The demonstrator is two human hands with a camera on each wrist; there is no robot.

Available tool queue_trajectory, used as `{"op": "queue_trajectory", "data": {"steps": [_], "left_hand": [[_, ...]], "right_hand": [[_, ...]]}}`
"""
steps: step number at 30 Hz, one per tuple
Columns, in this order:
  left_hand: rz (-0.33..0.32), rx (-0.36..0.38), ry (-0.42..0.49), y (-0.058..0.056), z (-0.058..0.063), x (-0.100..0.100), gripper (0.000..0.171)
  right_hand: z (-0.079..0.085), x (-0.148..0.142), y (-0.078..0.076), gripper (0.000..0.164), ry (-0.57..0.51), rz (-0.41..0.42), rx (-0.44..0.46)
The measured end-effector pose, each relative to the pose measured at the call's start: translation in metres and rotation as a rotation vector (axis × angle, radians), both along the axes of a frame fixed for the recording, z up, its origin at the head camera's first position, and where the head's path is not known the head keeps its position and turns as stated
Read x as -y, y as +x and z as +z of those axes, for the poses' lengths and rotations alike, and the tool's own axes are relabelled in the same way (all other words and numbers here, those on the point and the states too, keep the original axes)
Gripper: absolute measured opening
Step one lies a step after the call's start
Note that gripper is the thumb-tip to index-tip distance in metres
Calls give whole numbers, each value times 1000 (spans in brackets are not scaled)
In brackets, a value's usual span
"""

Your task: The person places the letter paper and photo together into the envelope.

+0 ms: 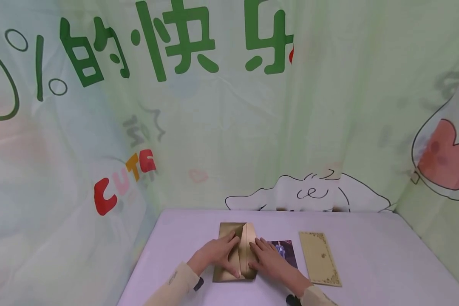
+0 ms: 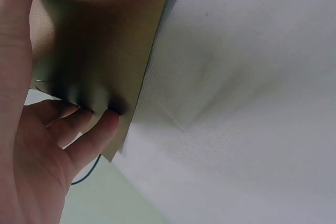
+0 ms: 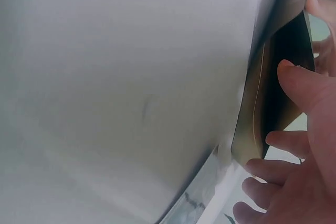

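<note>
- At the far left, a cloth wall [image 1: 222, 127] carries red, pink and orange letters [image 1: 105, 196], with large green characters [image 1: 190, 38] higher up.
- Next comes a pale left sleeve [image 1: 174, 287], a dark band [image 1: 198, 284] at its cuff.
- The left hand [image 1: 219, 251] rests on the gold envelope, thumb and fingers spread well apart; three fingertips touch its edge in the left wrist view.
- The envelope [image 1: 234, 256] lies on the lilac table [image 1: 375, 250] between the two hands, its long flap [image 1: 247, 233] along the right side (a dark gap shows beneath it from the right wrist).
- The right hand [image 1: 273, 261] touches the flap side, fingers stretched and slightly apart, thumb away from them.
- A photo [image 1: 288, 251] lies just beside the envelope, partly hidden by the right hand; a second pale sleeve [image 1: 316, 296] is below it.
- Further right, a tan card [image 1: 320, 258] with a decorated border lies flat, apart from the envelope.
- At the far right, a pink heart [image 1: 445, 161] is printed on the cloth.
</note>
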State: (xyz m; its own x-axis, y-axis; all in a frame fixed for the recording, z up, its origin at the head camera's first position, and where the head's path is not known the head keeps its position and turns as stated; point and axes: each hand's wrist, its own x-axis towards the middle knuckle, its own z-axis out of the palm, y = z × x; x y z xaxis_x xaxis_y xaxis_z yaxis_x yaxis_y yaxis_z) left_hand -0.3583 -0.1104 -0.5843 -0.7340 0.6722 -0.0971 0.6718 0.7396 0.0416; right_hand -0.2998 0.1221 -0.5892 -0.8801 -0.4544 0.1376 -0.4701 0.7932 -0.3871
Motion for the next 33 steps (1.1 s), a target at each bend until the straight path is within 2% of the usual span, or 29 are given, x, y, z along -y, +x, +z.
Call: {"op": "queue_trajectory", "data": {"steps": [7,10,14,22,28,33], "left_hand": [[-25,-55,1,2,-2,0,105],[-27,-64,4,2,-2,-1,103],[-17,-54,5,2,-1,-1,103],[-7,-34,-18,4,1,-1,104],[-11,-27,-6,4,-1,-1,103],[-19,-26,10,4,-2,0,100]], "right_hand": [[-6,-15,-3,65,6,-76,-16],[-6,-26,-5,66,9,-117,25],[-4,-44,-8,68,50,-189,98],[-2,-77,-10,70,149,-303,114],[-1,-83,-13,74,177,-354,161],[-3,-83,-18,76,168,-372,149]]}}
